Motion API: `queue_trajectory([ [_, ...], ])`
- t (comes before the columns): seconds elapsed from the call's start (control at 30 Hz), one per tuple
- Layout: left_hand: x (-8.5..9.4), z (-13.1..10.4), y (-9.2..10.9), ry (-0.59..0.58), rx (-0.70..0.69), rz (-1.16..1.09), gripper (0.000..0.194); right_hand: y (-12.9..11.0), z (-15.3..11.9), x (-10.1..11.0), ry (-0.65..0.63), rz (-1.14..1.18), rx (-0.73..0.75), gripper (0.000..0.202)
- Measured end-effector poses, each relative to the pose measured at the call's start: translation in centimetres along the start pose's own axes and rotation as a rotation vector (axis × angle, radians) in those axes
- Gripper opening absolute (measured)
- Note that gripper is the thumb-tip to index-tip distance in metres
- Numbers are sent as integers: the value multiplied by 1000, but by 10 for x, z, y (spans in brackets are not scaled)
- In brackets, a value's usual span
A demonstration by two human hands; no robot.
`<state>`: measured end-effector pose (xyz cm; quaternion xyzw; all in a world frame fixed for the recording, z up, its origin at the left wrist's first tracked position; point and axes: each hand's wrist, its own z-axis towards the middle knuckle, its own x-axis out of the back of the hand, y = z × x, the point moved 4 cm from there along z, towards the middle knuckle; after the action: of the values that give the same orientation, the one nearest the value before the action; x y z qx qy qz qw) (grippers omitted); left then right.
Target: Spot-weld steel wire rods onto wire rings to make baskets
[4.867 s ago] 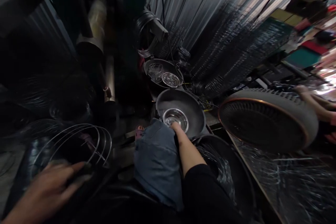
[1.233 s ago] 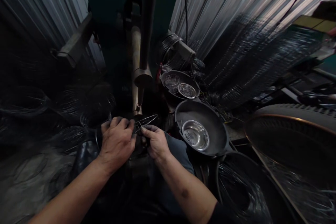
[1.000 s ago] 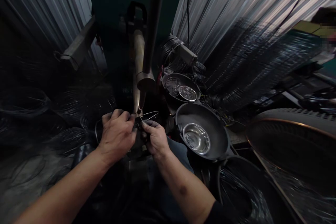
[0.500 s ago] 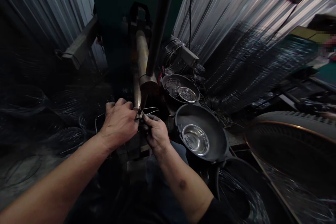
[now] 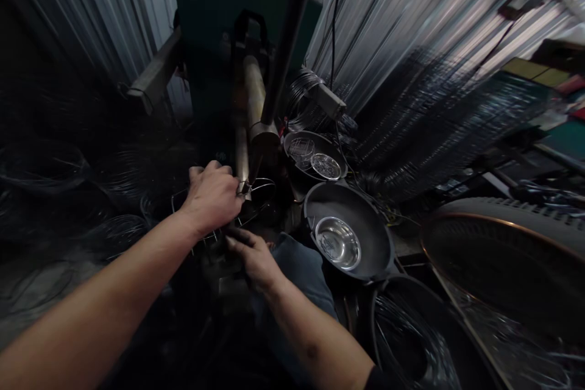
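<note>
My left hand (image 5: 214,198) is closed round part of a thin wire frame (image 5: 264,181), beside the lower metal rod (image 5: 242,155) of a machine. Wires of the frame show on both sides of the hand. Below and to the right, my right hand (image 5: 253,253) is apart from the rod, near the frame's lower wires. Its fingers are bent and partly in shadow; whether they hold anything cannot be made out. A thicker worn cylinder (image 5: 255,88) of the machine extends above the hands.
To the right stands a black pan (image 5: 377,225) with a shiny metal bowl (image 5: 350,244). Behind it another pan (image 5: 292,145) holds small wire pieces. A container (image 5: 381,298) with coiled wire is at lower right, near a large round fan-like cage (image 5: 479,219).
My right hand has moved down and away from the rod tip. My left hand stays at the wire frame. The view has shifted slightly.
</note>
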<state>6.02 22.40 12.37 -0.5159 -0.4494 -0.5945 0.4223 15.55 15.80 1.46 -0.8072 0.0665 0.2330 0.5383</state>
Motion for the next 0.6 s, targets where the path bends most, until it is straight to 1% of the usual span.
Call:
queue_trajectory([
  [0.1,2,5,-2,-33,27,-4,31,6,-8,-8,-80,-102,61,32],
  [0.17,3,7,-4,-39,41,-7,30,4,-9,-12,-87,-96,96,28],
  [0.3,3,7,-8,-10,65,-16,29,3,-7,-12,-13,-43,111,22],
  [0.5,0,8,-7,34,77,-59,29,15,-4,-9,67,-8,107,22],
  [0.57,-1,1,-8,85,97,-96,33,18,-7,-7,109,-2,112,24],
  [0.6,-1,-7,-11,141,114,-130,39,18,-9,-6,132,3,110,26],
])
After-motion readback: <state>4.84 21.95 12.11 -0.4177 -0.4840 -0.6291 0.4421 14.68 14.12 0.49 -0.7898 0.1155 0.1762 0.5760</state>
